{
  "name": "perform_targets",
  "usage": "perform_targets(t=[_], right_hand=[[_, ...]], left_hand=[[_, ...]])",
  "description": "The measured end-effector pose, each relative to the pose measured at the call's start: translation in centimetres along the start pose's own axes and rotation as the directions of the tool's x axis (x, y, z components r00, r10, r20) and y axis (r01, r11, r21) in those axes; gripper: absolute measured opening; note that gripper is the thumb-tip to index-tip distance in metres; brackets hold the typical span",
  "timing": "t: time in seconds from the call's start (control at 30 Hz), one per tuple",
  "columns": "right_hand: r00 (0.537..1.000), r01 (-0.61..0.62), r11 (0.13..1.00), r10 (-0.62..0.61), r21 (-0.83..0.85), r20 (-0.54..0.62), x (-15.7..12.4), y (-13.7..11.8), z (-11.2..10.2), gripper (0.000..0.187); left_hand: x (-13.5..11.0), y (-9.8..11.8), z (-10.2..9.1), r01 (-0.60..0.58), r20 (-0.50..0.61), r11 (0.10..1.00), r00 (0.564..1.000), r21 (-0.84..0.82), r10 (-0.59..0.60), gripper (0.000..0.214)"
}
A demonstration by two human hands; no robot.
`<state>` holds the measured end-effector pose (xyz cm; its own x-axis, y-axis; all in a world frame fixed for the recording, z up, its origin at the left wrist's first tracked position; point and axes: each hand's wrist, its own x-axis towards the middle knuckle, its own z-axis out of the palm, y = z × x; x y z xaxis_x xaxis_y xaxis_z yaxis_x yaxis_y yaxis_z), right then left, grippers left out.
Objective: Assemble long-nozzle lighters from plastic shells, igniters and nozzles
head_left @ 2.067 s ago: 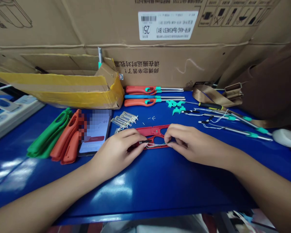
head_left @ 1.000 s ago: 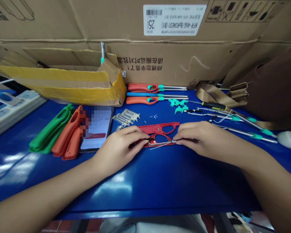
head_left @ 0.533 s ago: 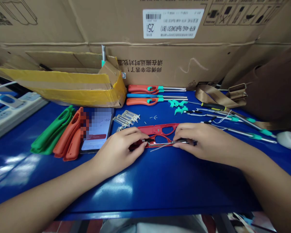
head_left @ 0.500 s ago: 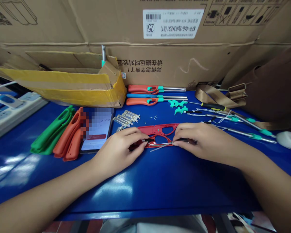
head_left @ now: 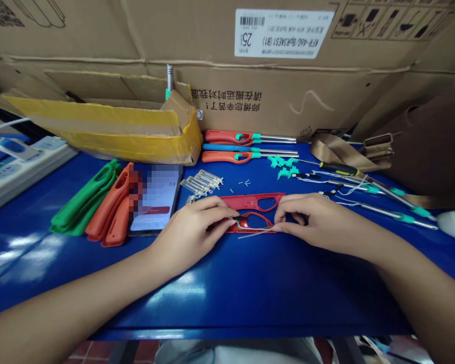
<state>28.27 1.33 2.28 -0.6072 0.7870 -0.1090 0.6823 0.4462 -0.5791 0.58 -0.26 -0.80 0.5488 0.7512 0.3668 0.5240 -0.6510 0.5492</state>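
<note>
Two red lighter handle halves lie side by side: an outer half (head_left: 242,202) and a nearer half (head_left: 244,223). At the nearer half's left end, my left hand (head_left: 197,222) is closed, thumb and forefinger pinching a small black igniter (head_left: 235,218) with thin wires. My right hand (head_left: 311,215) is closed at that half's right end, its thumb and forefinger on a thin clear tube (head_left: 252,234). The tube's free end points left, along the near edge. My fingers hide both ends of the nearer half.
Several clear fuel tanks (head_left: 202,183), a phone (head_left: 155,202), and orange (head_left: 109,207) and green handle shells (head_left: 85,202) lie left. Finished lighters (head_left: 227,156) lie behind. Teal triggers (head_left: 284,162), a screwdriver (head_left: 339,168) and metal lighter tubes (head_left: 387,210) are right. A taped carton (head_left: 136,131) stands back left.
The view has shifted slightly, so everything sits a little further right. My right fingers have changed pose over the shell's right end. My left hand keeps its pinch at the left end.
</note>
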Motion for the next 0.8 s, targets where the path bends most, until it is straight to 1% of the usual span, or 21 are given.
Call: perform_targets(t=[0.2, 0.27, 0.33, 0.4, 0.5, 0.57, 0.67, 0.8], right_hand=[[0.996, -0.089, 0.995, 0.09, -0.035, 0.012, 0.1, -0.1, 0.5, 0.019], [0.993, -0.114, 0.991, 0.115, -0.068, 0.016, -0.1, -0.3, 0.4, 0.018], [0.993, -0.115, 0.986, 0.114, -0.118, -0.011, -0.3, -0.5, 0.3, 0.017], [0.995, -0.082, 0.985, 0.074, -0.151, -0.062, -0.6, -0.9, 0.3, 0.013], [0.99, 0.0, 0.994, -0.016, -0.111, -0.142, -0.6, -1.6, 0.9, 0.004], [0.984, 0.071, 0.994, -0.083, -0.077, -0.155, -0.4, -2.1, 1.6, 0.009], [0.973, 0.158, 0.983, -0.172, -0.096, -0.155, 0.1, -2.3, 2.9, 0.012], [0.936, 0.234, 0.965, -0.256, -0.117, -0.241, 0.6, -1.7, 3.9, 0.009]], left_hand=[[-0.2, 0.0, 0.3, 0.031, -0.009, 0.999, 0.999, -0.038, -0.031, 0.016], [-0.1, 0.0, 0.4, 0.049, -0.016, 0.996, 0.999, -0.072, -0.05, 0.016], [0.0, 0.1, 0.6, 0.069, -0.025, 0.991, 0.997, -0.116, -0.072, 0.016], [0.1, 0.3, 0.7, 0.093, -0.032, 0.983, 0.995, -0.16, -0.099, 0.015], [0.2, 0.6, 1.0, 0.128, -0.018, 0.969, 0.991, -0.211, -0.134, 0.013], [0.0, 0.7, 1.2, 0.132, 0.0, 0.963, 0.991, -0.233, -0.136, 0.013], [-0.2, 0.8, 1.4, 0.113, 0.008, 0.959, 0.993, -0.259, -0.115, 0.014], [-0.3, 0.7, 1.5, 0.094, 0.002, 0.952, 0.995, -0.291, -0.097, 0.015]])
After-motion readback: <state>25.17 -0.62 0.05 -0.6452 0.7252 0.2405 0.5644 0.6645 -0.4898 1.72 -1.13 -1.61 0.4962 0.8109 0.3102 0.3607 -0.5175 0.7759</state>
